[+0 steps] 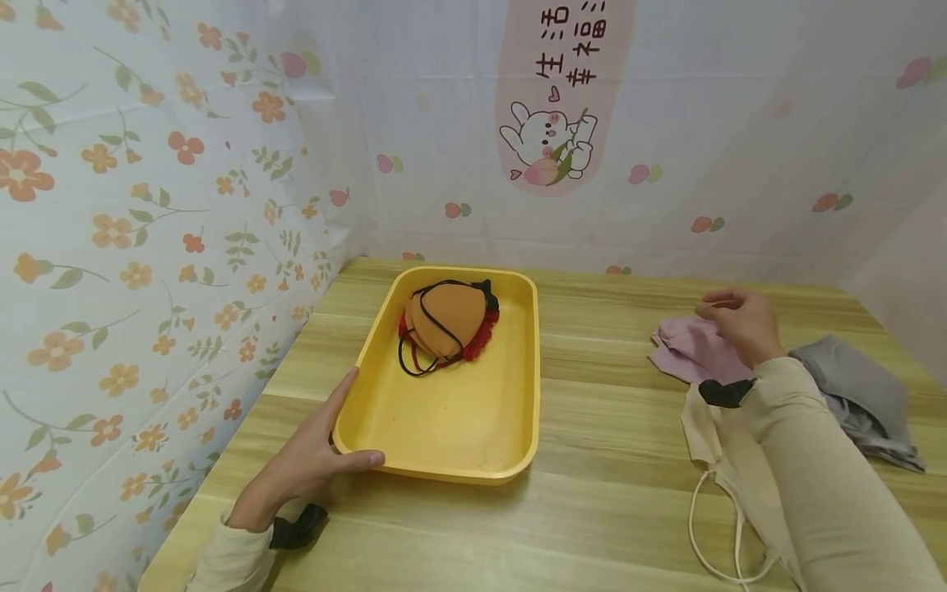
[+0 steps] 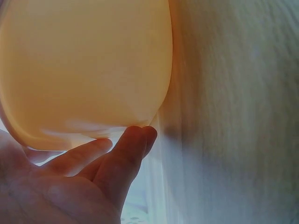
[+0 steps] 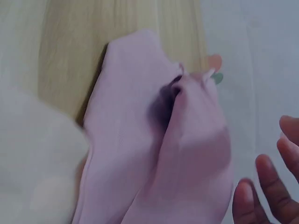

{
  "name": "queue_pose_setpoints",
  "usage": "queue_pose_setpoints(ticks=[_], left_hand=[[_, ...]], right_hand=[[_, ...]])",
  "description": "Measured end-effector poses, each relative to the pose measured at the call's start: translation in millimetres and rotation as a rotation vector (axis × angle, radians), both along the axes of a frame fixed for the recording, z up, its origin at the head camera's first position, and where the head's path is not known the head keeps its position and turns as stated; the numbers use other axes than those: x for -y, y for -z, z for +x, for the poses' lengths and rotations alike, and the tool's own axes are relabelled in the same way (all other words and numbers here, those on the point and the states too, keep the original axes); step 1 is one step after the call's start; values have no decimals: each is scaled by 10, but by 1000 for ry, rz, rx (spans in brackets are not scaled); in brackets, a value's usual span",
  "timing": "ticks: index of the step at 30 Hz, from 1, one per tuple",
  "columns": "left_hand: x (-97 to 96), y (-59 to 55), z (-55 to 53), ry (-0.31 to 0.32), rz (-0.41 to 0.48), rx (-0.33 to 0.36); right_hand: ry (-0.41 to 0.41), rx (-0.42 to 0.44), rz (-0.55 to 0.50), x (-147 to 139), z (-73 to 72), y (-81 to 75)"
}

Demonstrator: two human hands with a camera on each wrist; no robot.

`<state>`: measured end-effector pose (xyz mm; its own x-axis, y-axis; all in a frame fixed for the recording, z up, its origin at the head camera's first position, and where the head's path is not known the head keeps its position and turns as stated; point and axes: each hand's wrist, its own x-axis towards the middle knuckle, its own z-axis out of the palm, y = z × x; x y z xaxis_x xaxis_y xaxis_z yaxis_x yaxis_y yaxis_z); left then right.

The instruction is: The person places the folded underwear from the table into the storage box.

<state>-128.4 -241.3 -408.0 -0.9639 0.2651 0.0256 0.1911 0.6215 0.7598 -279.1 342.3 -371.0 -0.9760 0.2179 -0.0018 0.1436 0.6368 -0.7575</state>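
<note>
My left hand [image 1: 311,460] holds the near left corner of a yellow tray [image 1: 473,411], its thumb on the front rim and its fingers along the outer left side. The left wrist view shows fingertips [image 2: 135,135] against the tray's outer wall. Inside the tray, toward the back, lies a rounded orange-brown fabric item [image 1: 447,312] with black cords and a red ruffled edge. On the right, my right hand [image 1: 743,325] hovers over a folded pink cloth [image 1: 688,349], fingers loosely bent and holding nothing. In the right wrist view, its fingers are beside the pink cloth.
A beige cloth [image 1: 703,427] with pale cords lies partly under my right forearm. Farther right is a crumpled grey cloth [image 1: 858,395]. The wooden table [image 1: 607,493] meets a flower-printed curtain [image 1: 148,247] on the left and a white printed curtain [image 1: 414,164] behind.
</note>
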Motion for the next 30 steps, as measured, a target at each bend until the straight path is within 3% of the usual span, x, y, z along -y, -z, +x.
queue_pose_setpoints(ticks=[15,21,30], left_hand=[[-19,6,4,2,42,6],[-12,20,1,6,54,4],[-7,30,13,5,48,4]], right_hand=[[-52,241,162,-294,62,69],[-105,320,128,-341,66,156],[-132,314,275,-343,64,184]])
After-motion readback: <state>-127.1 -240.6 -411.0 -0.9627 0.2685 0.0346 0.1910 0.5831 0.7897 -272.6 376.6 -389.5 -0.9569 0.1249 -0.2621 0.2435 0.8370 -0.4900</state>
